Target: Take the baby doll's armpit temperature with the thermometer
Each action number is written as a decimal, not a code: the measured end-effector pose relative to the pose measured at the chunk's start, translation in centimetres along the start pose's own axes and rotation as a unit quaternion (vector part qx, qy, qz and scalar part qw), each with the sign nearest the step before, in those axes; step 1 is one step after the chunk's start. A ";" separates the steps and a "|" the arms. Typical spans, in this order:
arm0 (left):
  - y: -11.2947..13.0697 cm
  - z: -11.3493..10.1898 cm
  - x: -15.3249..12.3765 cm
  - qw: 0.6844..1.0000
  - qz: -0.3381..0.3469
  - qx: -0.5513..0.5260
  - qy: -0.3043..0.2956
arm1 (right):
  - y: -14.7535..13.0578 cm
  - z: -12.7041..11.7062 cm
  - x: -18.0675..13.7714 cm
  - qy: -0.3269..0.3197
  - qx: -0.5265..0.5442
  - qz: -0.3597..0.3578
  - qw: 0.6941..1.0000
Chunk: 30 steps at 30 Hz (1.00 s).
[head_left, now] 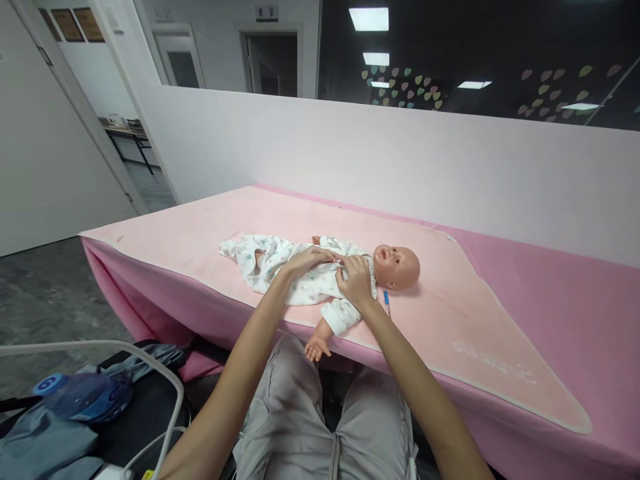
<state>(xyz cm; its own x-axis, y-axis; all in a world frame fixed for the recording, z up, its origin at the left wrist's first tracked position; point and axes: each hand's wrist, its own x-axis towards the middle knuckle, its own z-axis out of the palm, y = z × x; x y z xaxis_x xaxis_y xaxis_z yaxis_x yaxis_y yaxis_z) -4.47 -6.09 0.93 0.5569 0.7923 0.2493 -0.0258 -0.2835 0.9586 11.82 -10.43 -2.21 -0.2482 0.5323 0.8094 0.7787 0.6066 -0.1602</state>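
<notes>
A baby doll (395, 265) lies on its back on a pale pink blanket (200, 233), head to the right, dressed in a white patterned romper (270, 257). My left hand (307, 259) rests on the doll's chest, fingers pinched on the romper's front. My right hand (356, 280) is closed on the same fabric near the collar. One doll arm (330, 327) hangs over the table's near edge.
A blue pen (387, 301) lies beside the doll's neck. The table has a darker pink cover (550, 287) and stands against a white partition. My grey-trousered knees are below. A trolley with a blue bottle (83, 395) stands at lower left.
</notes>
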 end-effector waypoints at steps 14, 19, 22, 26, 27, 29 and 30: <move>-1.3 0.5 -0.8 0.990 0.074 0.108 0.050 | 0.3 0.3 -0.3 0.068 -0.013 0.003 0.998; -1.1 0.6 -0.8 0.989 0.085 0.107 0.049 | 0.3 0.1 -0.3 0.070 -0.001 0.014 0.997; -1.0 0.7 -0.8 0.986 0.100 0.116 0.060 | 0.3 0.1 -0.3 0.065 0.004 0.021 0.998; -1.0 0.8 -0.9 0.982 0.101 0.128 0.091 | 0.4 0.2 -0.2 0.068 0.001 0.025 0.997; -0.9 0.9 -1.0 0.982 0.091 0.131 0.097 | 0.4 0.2 -0.2 0.069 0.000 0.025 0.997; -0.8 0.9 -1.1 0.984 0.070 0.129 0.100 | 0.4 0.2 -0.3 0.069 0.000 0.025 0.997; -0.8 1.0 -1.2 0.986 0.064 0.123 0.098 | 0.4 0.1 -0.3 0.068 0.001 0.025 0.997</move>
<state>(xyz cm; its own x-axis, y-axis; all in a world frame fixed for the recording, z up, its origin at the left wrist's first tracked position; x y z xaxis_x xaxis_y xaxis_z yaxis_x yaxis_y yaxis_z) -4.30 -7.30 -0.22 0.3899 0.8245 0.4102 0.1298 -0.4902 0.8619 12.15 -10.24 -2.59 -0.1273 0.4771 0.8696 0.7868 0.5824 -0.2043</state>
